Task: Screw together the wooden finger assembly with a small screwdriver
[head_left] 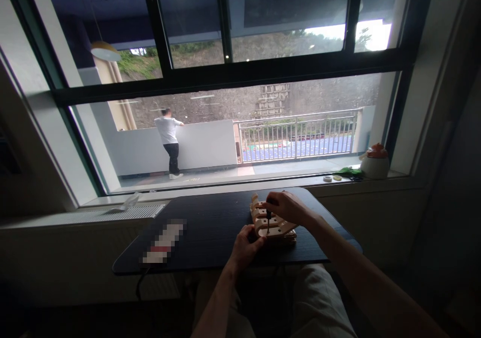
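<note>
1. Clear plastic wrapping is seen at far left, laid on the sill above the radiator.
2. Now onto the desk: a pale, pixelated object is spotted along its left side, its identity hidden, with a dark cord hung over the edge beside it.
3. Beyond the glass, a person in a white top is seen, leaned on the white wall.
4. And here's the left hand, its grip closed on the near left end of the curved wooden pieces, which are set in a row on the right half of the desk.
5. Above them a dark screwdriver is held upright, its tip pointed down at the nearest piece; whether a screw is met cannot be told.
6. By the right hand that handle is gripped, fingers clamped round its top.
7. Far right, two small rings and a white pot with an orange lid are lined up on the sill.
</note>
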`<state>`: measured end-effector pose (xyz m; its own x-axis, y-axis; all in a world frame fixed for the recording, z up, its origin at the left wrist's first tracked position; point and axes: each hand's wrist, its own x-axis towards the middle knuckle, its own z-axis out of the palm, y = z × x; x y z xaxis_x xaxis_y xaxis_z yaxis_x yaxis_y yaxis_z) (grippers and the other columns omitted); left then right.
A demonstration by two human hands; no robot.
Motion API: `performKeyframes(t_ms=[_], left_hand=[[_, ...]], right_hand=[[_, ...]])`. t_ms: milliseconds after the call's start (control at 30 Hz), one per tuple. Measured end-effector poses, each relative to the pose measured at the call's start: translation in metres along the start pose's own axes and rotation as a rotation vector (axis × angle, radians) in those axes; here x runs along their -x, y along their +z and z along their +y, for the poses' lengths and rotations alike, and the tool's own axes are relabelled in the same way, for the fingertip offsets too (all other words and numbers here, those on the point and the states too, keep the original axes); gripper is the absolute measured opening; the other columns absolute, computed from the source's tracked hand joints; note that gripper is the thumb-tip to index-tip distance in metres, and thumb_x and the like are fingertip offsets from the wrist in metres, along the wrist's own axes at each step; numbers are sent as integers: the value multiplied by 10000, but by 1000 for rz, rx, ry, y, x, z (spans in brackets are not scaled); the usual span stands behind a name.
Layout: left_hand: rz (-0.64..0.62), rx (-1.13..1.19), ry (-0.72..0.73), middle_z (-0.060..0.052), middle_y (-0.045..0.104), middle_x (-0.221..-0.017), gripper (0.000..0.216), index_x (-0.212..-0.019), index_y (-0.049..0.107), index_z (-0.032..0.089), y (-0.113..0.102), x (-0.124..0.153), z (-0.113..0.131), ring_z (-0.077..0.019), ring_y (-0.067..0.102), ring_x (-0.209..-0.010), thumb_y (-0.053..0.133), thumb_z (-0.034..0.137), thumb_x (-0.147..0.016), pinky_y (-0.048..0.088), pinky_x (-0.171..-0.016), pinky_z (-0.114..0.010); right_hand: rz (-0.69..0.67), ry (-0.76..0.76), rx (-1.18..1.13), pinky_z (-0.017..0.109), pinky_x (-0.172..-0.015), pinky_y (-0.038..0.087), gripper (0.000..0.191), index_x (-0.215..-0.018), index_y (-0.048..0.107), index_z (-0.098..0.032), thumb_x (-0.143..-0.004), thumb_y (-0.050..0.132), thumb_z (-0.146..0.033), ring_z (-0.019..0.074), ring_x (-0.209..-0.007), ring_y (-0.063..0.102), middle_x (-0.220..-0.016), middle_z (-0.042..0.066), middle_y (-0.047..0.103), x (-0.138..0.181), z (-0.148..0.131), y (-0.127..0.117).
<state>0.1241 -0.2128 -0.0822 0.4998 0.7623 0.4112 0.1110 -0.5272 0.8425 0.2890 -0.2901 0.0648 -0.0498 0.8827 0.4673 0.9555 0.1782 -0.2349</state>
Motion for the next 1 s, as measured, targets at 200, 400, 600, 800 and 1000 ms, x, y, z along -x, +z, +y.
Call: performKeyframes(t_ms=[200,400,600,800,1000], left_hand=[[-1,-1,-7,-30,609,-871,268,-921,611,152,-1,0,3,-158,545,-807,647,326,-721,434,-740,-244],[3,-32,9,-22,599,-848,259,-914,610,152,-2,-1,2,-144,528,-774,649,317,-718,424,-719,-236],[1,-12,3,-29,612,-864,272,-937,608,156,1,-1,-3,-153,546,-787,644,322,-724,430,-721,-242],[-11,-16,9,-34,613,-876,254,-928,610,158,-2,-1,2,-162,545,-810,637,315,-730,430,-743,-251],[-22,10,0,-38,614,-889,263,-935,605,156,-1,-1,2,-166,551,-821,639,316,-728,436,-746,-254]], right_hand=[[-27,-24,-30,224,-511,250,270,-883,631,-231,-837,469,-441,103,-539,473,-637,-14,607,0,1,-5],[-53,-31,-61,223,-528,264,295,-855,637,-217,-853,440,-436,113,-570,492,-647,0,618,1,8,-6],[-4,12,-1,227,-508,241,307,-779,621,-216,-846,444,-459,106,-538,464,-610,-5,589,-1,6,1],[-58,-21,-43,222,-529,268,276,-919,613,-234,-853,436,-436,114,-563,495,-663,-6,621,-1,4,-4],[-100,-56,-106,220,-544,301,287,-910,623,-217,-847,443,-432,119,-594,509,-681,2,624,0,11,-4]])
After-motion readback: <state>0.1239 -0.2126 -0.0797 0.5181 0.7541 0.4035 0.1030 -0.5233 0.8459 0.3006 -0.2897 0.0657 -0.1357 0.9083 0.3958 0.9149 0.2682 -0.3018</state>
